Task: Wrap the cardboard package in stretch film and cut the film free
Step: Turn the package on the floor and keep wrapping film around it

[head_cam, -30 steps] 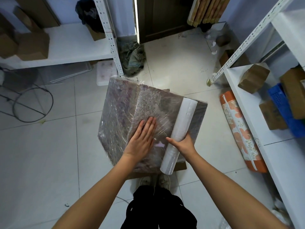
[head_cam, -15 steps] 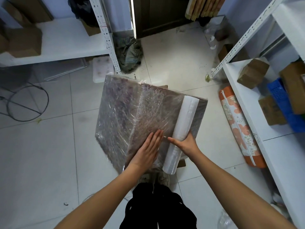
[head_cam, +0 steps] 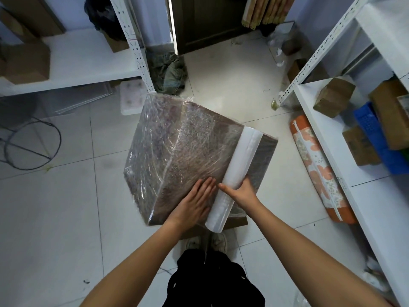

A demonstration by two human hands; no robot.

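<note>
A large cardboard package (head_cam: 177, 151), covered in crinkled clear stretch film, stands on the floor in front of my feet. A white roll of stretch film (head_cam: 238, 173) lies along the right side of its top face, still joined to the film on the box. My left hand (head_cam: 195, 200) lies flat with straight fingers on the film near the package's front edge, just left of the roll. My right hand (head_cam: 240, 189) grips the roll's lower part, thumb stretched over it towards the left hand.
White metal shelves (head_cam: 332, 120) with cardboard boxes and a blue crate (head_cam: 376, 138) stand on the right, another shelf (head_cam: 84, 63) on the left. An orange flowered roll (head_cam: 318, 169) lies beside the right shelf. A wire ring stand (head_cam: 28, 147) sits left, a dark door (head_cam: 210, 21) ahead.
My left hand has slid down the top face towards the front edge and closer to the roll. The right hand has kept its hold on the roll.
</note>
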